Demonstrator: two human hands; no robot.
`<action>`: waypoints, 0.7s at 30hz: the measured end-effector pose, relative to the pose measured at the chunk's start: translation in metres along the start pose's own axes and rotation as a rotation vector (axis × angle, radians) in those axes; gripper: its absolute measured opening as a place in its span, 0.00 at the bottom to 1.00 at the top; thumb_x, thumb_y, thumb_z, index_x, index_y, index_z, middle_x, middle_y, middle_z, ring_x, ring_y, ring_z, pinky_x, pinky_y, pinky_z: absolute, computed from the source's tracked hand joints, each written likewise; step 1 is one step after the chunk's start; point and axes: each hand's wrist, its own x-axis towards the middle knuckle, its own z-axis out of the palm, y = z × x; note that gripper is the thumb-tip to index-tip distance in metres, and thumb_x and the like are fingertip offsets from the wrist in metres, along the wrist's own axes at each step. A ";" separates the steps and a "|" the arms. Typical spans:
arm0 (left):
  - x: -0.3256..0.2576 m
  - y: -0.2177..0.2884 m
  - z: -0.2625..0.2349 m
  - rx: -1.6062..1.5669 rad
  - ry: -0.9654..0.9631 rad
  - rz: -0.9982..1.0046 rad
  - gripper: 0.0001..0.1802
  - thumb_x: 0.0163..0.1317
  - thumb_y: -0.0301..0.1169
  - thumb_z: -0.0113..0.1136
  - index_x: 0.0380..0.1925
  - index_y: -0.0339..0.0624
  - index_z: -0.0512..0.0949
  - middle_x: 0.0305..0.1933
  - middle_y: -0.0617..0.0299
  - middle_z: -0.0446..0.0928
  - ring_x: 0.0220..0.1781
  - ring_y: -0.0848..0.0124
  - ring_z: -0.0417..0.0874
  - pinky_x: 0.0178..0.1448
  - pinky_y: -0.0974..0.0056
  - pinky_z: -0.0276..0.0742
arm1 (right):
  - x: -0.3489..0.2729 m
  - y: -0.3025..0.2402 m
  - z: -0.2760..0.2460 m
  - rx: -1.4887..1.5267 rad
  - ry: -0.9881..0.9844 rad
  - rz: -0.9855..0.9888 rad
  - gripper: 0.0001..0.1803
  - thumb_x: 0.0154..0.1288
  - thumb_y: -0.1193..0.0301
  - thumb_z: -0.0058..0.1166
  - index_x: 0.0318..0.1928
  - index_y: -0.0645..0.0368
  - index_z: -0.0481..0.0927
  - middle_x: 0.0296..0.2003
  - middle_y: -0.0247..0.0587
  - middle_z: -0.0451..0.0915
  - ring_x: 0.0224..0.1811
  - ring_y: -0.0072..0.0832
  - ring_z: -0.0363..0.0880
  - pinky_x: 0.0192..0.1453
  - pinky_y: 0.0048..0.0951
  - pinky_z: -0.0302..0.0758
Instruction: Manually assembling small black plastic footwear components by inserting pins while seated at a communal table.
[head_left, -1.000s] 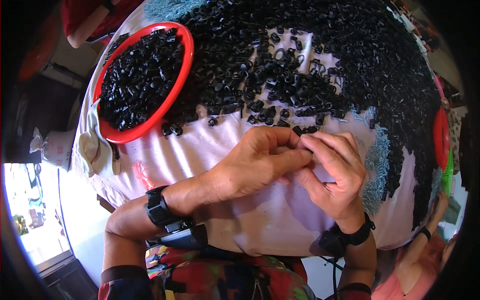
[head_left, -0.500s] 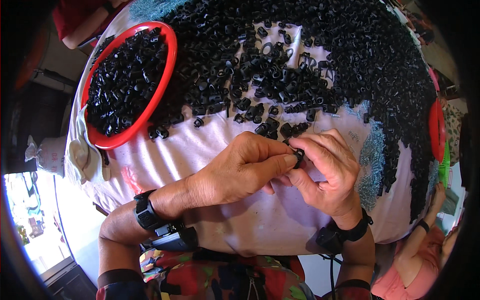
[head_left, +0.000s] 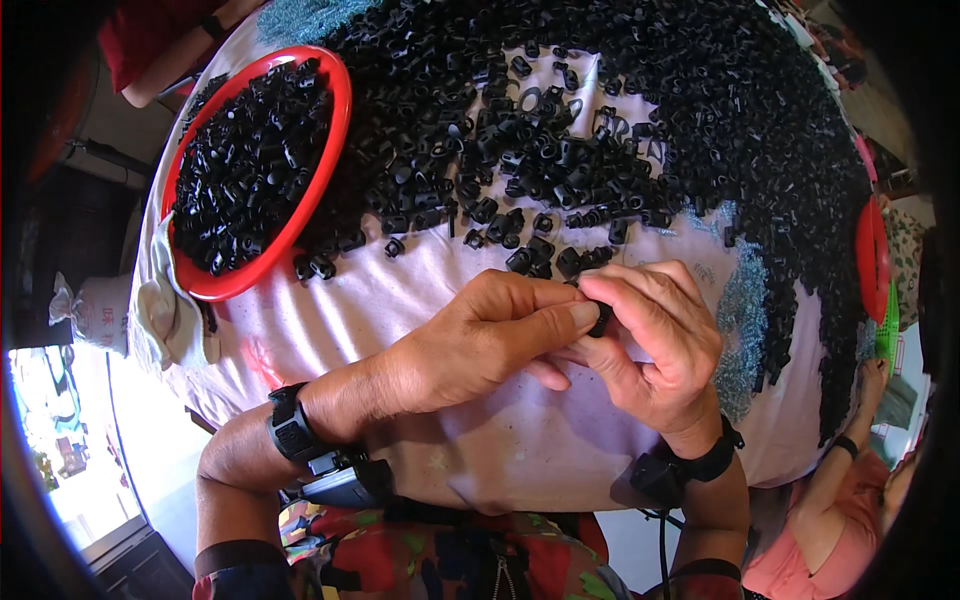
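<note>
Between my two hands is a small black plastic part (head_left: 601, 319), mostly covered by fingers. My left hand (head_left: 500, 335) pinches it between thumb and forefinger. From the other side, the thumb and fingers of my right hand (head_left: 655, 345) close on the same piece. Both hands are held over the near side of the cloth-covered table (head_left: 420, 270). Just beyond my fingertips lie several loose black plastic parts (head_left: 540, 252), at the near edge of a wide heap of black parts (head_left: 570, 165).
A red basin (head_left: 340, 130) full of black parts stands at left, a pale glove (head_left: 165, 310) beside it. Small bluish pieces (head_left: 745, 330) lie in a heap at right. Another person's arm (head_left: 845, 460) is at lower right, and another person's arm (head_left: 180, 55) at upper left.
The black part has turned slightly between my fingers. My hands have otherwise barely shifted, both still pinching it.
</note>
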 end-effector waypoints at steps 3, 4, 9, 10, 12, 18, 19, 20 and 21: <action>0.001 -0.004 -0.009 -0.023 -0.040 -0.012 0.20 0.80 0.40 0.56 0.59 0.36 0.82 0.52 0.60 0.87 0.53 0.76 0.86 0.50 0.70 0.84 | 0.001 -0.001 0.002 0.060 -0.012 0.053 0.25 0.55 0.72 0.76 0.53 0.64 0.86 0.47 0.45 0.87 0.44 0.40 0.84 0.48 0.36 0.81; 0.001 -0.002 -0.008 -0.023 -0.044 -0.011 0.20 0.80 0.40 0.56 0.59 0.36 0.82 0.52 0.60 0.87 0.53 0.76 0.86 0.50 0.70 0.84 | 0.001 -0.001 0.000 0.056 -0.012 0.054 0.25 0.55 0.72 0.76 0.53 0.64 0.86 0.47 0.45 0.87 0.44 0.40 0.84 0.48 0.36 0.81; 0.000 0.006 -0.004 0.015 0.054 -0.037 0.16 0.75 0.38 0.65 0.52 0.36 0.84 0.47 0.62 0.87 0.47 0.79 0.86 0.47 0.72 0.84 | 0.002 -0.003 0.001 0.030 0.017 0.039 0.29 0.49 0.73 0.78 0.55 0.62 0.86 0.48 0.45 0.86 0.45 0.39 0.83 0.49 0.35 0.81; 0.000 0.004 -0.004 0.015 0.055 -0.036 0.16 0.75 0.38 0.65 0.52 0.36 0.84 0.47 0.62 0.87 0.47 0.79 0.86 0.47 0.72 0.84 | 0.002 -0.003 0.000 0.031 0.016 0.039 0.29 0.49 0.73 0.78 0.55 0.62 0.86 0.48 0.45 0.86 0.45 0.39 0.83 0.49 0.35 0.81; 0.001 0.000 -0.004 0.095 0.114 -0.037 0.16 0.74 0.37 0.65 0.51 0.34 0.84 0.44 0.60 0.86 0.44 0.77 0.86 0.49 0.71 0.84 | 0.002 -0.003 -0.001 0.020 0.005 0.040 0.30 0.47 0.75 0.78 0.55 0.61 0.87 0.48 0.44 0.86 0.45 0.39 0.83 0.49 0.35 0.81; 0.002 -0.002 -0.005 0.013 0.107 -0.014 0.14 0.75 0.36 0.64 0.50 0.34 0.83 0.44 0.62 0.85 0.44 0.78 0.85 0.47 0.71 0.85 | -0.001 0.001 0.000 0.037 0.006 0.066 0.31 0.45 0.76 0.78 0.55 0.60 0.87 0.47 0.43 0.86 0.44 0.39 0.83 0.48 0.35 0.81; 0.002 -0.002 -0.006 0.013 0.107 -0.014 0.14 0.75 0.36 0.64 0.50 0.34 0.83 0.44 0.62 0.85 0.44 0.78 0.85 0.47 0.71 0.85 | -0.001 0.000 -0.001 0.036 0.007 0.066 0.31 0.45 0.76 0.78 0.55 0.60 0.87 0.47 0.43 0.86 0.44 0.39 0.83 0.48 0.35 0.81; 0.002 -0.002 -0.006 0.045 0.106 -0.021 0.15 0.76 0.36 0.63 0.50 0.34 0.83 0.44 0.62 0.85 0.44 0.78 0.85 0.48 0.71 0.85 | 0.000 -0.001 -0.001 0.050 0.009 0.066 0.31 0.45 0.76 0.78 0.55 0.60 0.87 0.47 0.43 0.86 0.44 0.39 0.83 0.48 0.35 0.81; 0.002 -0.002 -0.006 0.077 0.105 -0.028 0.15 0.76 0.36 0.62 0.50 0.34 0.83 0.44 0.62 0.85 0.44 0.78 0.85 0.48 0.70 0.86 | 0.001 -0.002 -0.001 0.064 0.011 0.065 0.31 0.45 0.75 0.79 0.55 0.60 0.87 0.47 0.43 0.86 0.44 0.39 0.83 0.47 0.35 0.80</action>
